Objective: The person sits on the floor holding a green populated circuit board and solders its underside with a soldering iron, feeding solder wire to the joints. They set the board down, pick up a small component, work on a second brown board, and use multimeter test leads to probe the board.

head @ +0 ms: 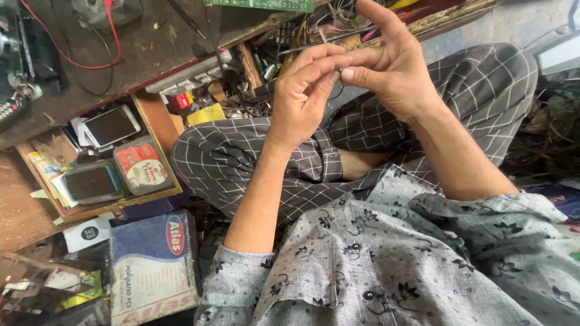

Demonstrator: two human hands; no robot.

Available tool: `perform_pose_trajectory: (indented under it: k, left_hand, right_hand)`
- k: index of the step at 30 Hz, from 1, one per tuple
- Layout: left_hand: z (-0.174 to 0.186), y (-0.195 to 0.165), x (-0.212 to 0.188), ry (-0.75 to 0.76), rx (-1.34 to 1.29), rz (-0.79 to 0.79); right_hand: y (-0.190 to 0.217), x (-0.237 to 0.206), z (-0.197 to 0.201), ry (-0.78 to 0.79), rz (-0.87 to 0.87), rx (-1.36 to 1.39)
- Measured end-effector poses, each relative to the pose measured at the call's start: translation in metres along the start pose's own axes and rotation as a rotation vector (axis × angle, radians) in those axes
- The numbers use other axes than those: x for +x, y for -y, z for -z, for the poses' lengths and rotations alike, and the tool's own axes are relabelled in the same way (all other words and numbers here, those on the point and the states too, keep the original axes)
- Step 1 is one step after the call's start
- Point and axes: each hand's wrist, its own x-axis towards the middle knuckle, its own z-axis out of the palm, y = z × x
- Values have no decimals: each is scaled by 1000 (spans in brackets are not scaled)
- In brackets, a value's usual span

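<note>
**Ana:** While the person sits cross-legged beside a cluttered workbench (139, 45), what are the hands doing?

**Ben:** Both are raised over the lap. The left hand (302, 96) and the right hand (386, 69) meet at the fingertips, pinching a tiny dark part (339, 72) between them. A thin wire (336, 92) seems to trail down from it. Neither hand is open: the left thumb and forefinger close on the part, and the right thumb and forefinger close on it from the other side, with the remaining right fingers fanned upward.

**Ana:** Which stage of the work does that look like?

**Ben:** I judge it as fine handling of the small part, perhaps twisting or stripping its end; the part is too small to say which.

**Ana:** What does the next move demand?

**Ben:** Probably a steady, light pinch, so the part does not slip into the lap.

**Ana:** What surrounds them?

**Ben:** An open drawer (158, 124) on the left holds a phone (112, 125) and a round tin (142, 166). A green circuit board (260, 5) lies at the bench's top edge, and a red wire (78, 60) loops across the bench.
</note>
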Motion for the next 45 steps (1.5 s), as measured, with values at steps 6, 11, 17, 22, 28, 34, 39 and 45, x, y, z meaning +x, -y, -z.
perform_pose_trajectory:
  k: [6,11,17,22,28,34,39,45]
  left_hand:
    - [-8,18,-4,-76,-481,143]
    - [-13,33,-10,-131,-830,239]
    - [-10,41,-12,-123,-991,284]
    - [-10,39,-10,-109,-1019,293]
    - [-8,23,-6,-61,-349,107]
    - [-8,3,3,-33,83,10]
    - [29,-2,25,-231,307,-30]
    - [114,24,77,-439,585,-156]
  right_hand:
    - [8,-4,-7,18,5,40]
    - [13,-6,-13,18,0,37]
    - [15,-6,-17,20,-21,53]
    - [12,-7,-15,0,-47,66]
    - [-3,-9,-5,-94,-99,0]
    - [-19,-12,5,-213,-219,155]
    - [-11,-7,21,-350,-237,206]
    - [17,24,63,-486,-136,106]
